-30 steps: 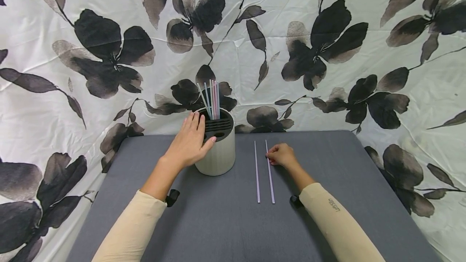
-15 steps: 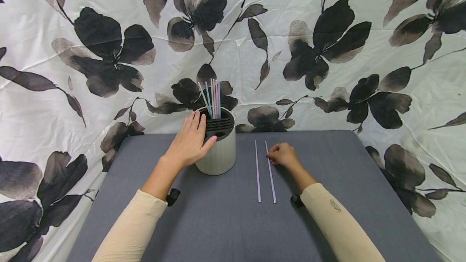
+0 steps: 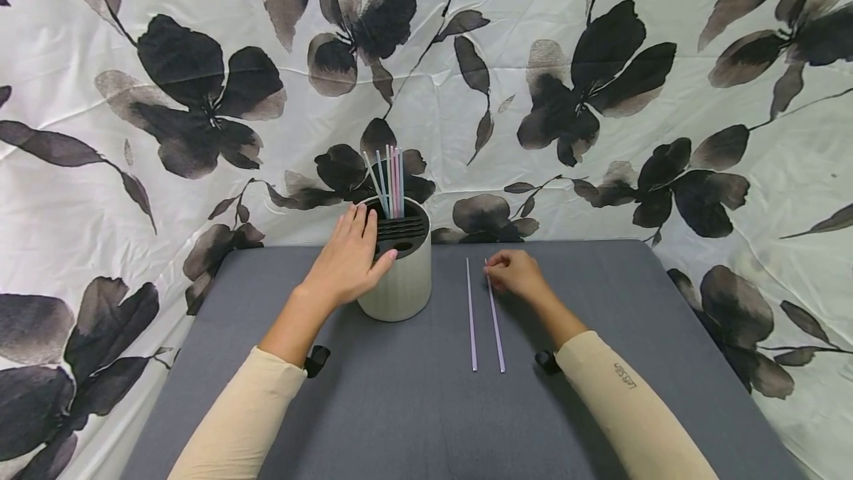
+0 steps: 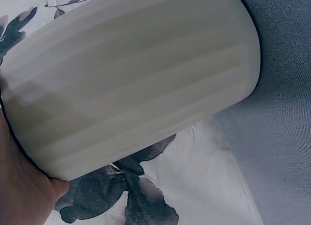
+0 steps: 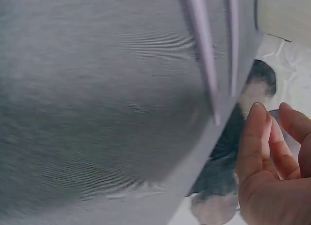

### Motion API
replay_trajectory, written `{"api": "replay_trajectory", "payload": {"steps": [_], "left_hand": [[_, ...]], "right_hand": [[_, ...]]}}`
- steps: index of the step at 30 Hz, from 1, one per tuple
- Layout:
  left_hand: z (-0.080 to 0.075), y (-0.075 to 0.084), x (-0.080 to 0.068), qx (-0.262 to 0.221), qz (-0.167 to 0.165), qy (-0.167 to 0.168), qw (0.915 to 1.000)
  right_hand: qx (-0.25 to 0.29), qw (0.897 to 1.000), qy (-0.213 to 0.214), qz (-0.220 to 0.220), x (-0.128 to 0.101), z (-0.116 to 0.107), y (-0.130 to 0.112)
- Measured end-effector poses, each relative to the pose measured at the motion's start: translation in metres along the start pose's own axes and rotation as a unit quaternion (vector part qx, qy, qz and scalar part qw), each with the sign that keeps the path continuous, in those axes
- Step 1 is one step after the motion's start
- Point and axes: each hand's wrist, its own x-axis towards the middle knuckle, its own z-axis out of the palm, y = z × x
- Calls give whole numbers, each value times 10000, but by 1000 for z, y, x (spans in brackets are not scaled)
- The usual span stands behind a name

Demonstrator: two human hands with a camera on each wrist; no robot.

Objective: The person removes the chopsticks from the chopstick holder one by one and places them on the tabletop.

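R hand (image 3: 514, 272) nearer, tips apart by far end of rt straw (image 3: 496, 328), axis running nearward; L hand (image 3: 343, 256) straight-fingered vs holder (image 3: 403, 291).

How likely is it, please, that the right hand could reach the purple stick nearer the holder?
Probably yes: the right hand is empty and close by, and nothing covers that stick.

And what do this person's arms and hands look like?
The left sleeve and right sleeve are long, cream; dark lettering, hard to read, marks the right one. A small black device shows by each sleeve's end. The left hand and right hand are gloveless.
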Motion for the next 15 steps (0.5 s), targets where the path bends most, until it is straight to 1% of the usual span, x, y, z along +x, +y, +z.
{"api": "replay_trajectory", "payload": {"steps": [6, 12, 15], "left_hand": [[2, -1, 0, 44, 34, 39, 10000], [2, -1, -2, 67, 48, 44, 10000], [1, 0, -3, 68, 52, 29, 10000]], "right_hand": [[-54, 9992, -106, -372, 4, -3, -28], [-168, 9966, -66, -803, 8, -3, -59], [-189, 9953, -75, -952, 10, -1, -76]]}}
